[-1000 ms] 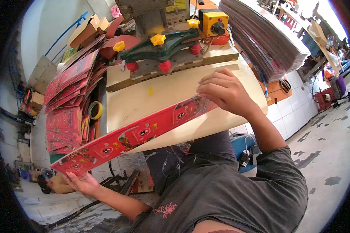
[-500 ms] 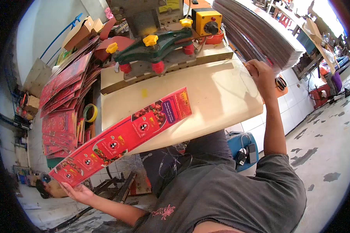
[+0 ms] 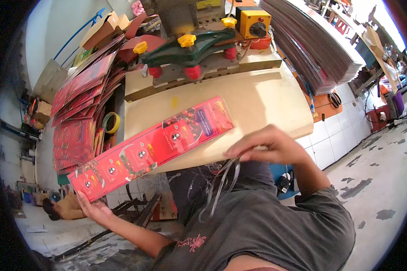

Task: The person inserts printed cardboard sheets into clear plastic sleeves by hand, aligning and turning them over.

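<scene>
A long red printed card strip point(image 3: 160, 147) with food pictures lies slantwise, its upper end over the cream work surface point(image 3: 262, 99). At its lower left end, my left hand point(image 3: 94, 210) is closed on the edge. My right hand point(image 3: 272, 143) is just right of the strip's upper end, above the front edge of the work surface. Its fingers are pinched on a thin, clear plastic strip point(image 3: 234, 177) that dangles over my lap. Behind the work surface stands a press with a dark green clamp bar point(image 3: 190, 50) and yellow knobs.
Stacked red printed cards point(image 3: 79, 101) lean at the left beside a yellow tape roll point(image 3: 111, 123). A yellow control box point(image 3: 253, 23) sits at the back. To the right are a tall stack of sheets point(image 3: 312, 49) and black-handled scissors point(image 3: 335, 100).
My right hand has come from the far right edge of the work surface toward me and leftward, trailing the clear plastic strip. The red card strip stays in my left hand.
</scene>
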Tool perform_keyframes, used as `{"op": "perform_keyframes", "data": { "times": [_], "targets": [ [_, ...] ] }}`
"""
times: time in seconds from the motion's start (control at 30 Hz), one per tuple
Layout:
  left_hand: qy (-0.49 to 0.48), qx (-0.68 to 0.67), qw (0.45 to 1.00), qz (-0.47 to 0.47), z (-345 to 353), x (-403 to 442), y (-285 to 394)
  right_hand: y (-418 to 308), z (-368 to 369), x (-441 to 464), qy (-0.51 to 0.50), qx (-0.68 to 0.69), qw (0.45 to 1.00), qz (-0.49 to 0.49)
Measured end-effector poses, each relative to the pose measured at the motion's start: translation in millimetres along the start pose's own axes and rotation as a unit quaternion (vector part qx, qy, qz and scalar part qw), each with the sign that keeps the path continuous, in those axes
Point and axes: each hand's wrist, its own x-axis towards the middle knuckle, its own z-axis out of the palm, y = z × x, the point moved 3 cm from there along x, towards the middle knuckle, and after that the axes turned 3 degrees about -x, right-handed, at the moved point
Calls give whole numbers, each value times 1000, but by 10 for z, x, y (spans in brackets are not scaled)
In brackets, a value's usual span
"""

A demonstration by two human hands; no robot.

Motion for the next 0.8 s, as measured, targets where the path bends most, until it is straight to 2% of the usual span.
{"op": "perform_keyframes", "data": {
  "times": [0.07, 0.13, 0.2, 0.23, 0.3, 0.37, 0.43, 0.5, 0.6, 0.63, 0.7, 0.8],
  "targets": [
    [7, 4, 1000, -9, -11, -20, 2, 187, 312, -32, -114, 75, 989, 59],
    [5, 11, 1000, -2, -1, -40, 14, 422, 686, -89, -224, 44, 971, 68],
    [15, 9, 1000, -2, 40, -60, 26, 812, 1099, -225, -243, -42, 968, 43],
    [22, 4, 1000, -4, 62, -75, 26, 976, 1276, -318, -242, -43, 968, 41],
    [7, -4, 1000, -9, 130, -139, 73, 1381, 1538, -501, -249, -319, 903, 147],
    [-8, -13, 1000, -17, 158, -155, 44, 1788, 1751, -610, -231, -291, 915, 160],
    [9, -29, 999, -25, 148, -168, 13, 1834, 1765, -537, -217, -259, 925, 171],
    [12, -28, 999, -25, 209, -212, 40, 1865, 1837, -427, -268, -198, 918, 216],
    [10, -35, 999, -22, 223, -212, 44, 1919, 1851, -242, -286, -150, 919, 225],
    [5, -44, 999, -18, 217, -212, 21, 2075, 1943, -234, -288, -150, 919, 223],
    [6, -40, 999, -18, 198, -221, 2, 2427, 2120, -176, -100, -121, 985, 75],
    [2, -34, 999, -15, 224, -236, 16, 2485, 2286, -19, -76, -178, 976, 96]
  ]
}}
